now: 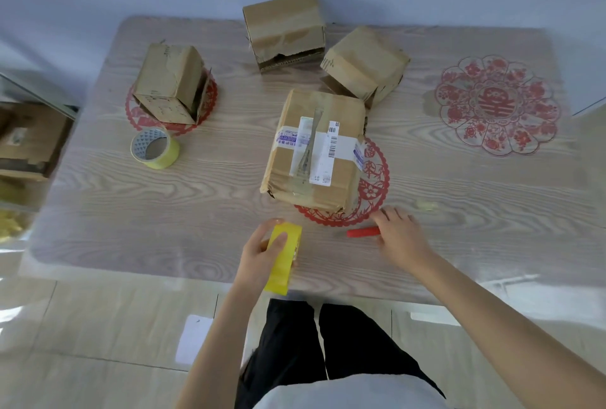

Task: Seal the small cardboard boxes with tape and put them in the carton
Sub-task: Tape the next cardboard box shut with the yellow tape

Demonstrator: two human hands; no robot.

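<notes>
Four boxes sit on the table (164, 228): the labelled box (314, 149) in the middle, and behind it a left box (170, 84), a back box (283, 28) and a right box (364, 64). The left hand (262, 254) wraps around a yellow tape roll (283, 257). The right hand (398, 231) lies flat, fingers spread, touching a red stick (362, 232), maybe a cutter. A second tape roll (154, 148) rests further left.

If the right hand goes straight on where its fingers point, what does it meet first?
Likely the near right corner of the labelled cardboard box; the right hand points forward-left toward it. The red tool lies beside the thumb, off that line.
</notes>
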